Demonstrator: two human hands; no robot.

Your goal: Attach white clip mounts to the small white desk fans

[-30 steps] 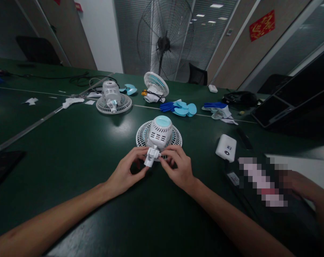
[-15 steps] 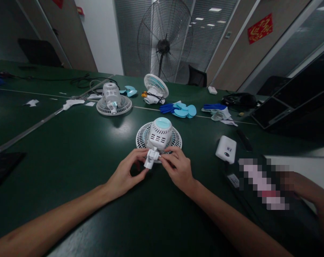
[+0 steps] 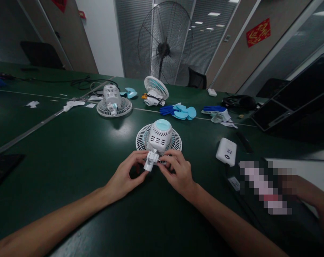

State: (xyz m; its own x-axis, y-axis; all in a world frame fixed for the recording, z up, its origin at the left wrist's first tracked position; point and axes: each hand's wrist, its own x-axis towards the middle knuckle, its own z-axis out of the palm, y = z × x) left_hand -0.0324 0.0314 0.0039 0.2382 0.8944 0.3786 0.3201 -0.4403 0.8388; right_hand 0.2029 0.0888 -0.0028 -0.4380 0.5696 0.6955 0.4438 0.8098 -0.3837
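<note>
A small white fan head [image 3: 160,137] rests grille-down on the dark green table, its rounded motor housing with a pale blue cap on top. From its near side juts a white pivot bracket [image 3: 151,160] with a short tube-like end. My left hand [image 3: 125,173] grips this bracket from the left, fingers behind it and thumb at its lower end. On the bracket's right side, my right hand [image 3: 179,173] closes thumb and fingertips at a small part that they mostly hide.
Another fan head [image 3: 112,98] lies at the left, and a third [image 3: 155,91] leans farther back. Light blue fan blades [image 3: 184,111], gloves [image 3: 218,112] and a white box-like device [image 3: 226,151] are around. At right, another person's hand [image 3: 292,184] is near a blurred-out patch.
The view has tilted slightly, so everything sits a little lower. My right fingertips have shifted slightly at the bracket's side; the left hand keeps its hold.
</note>
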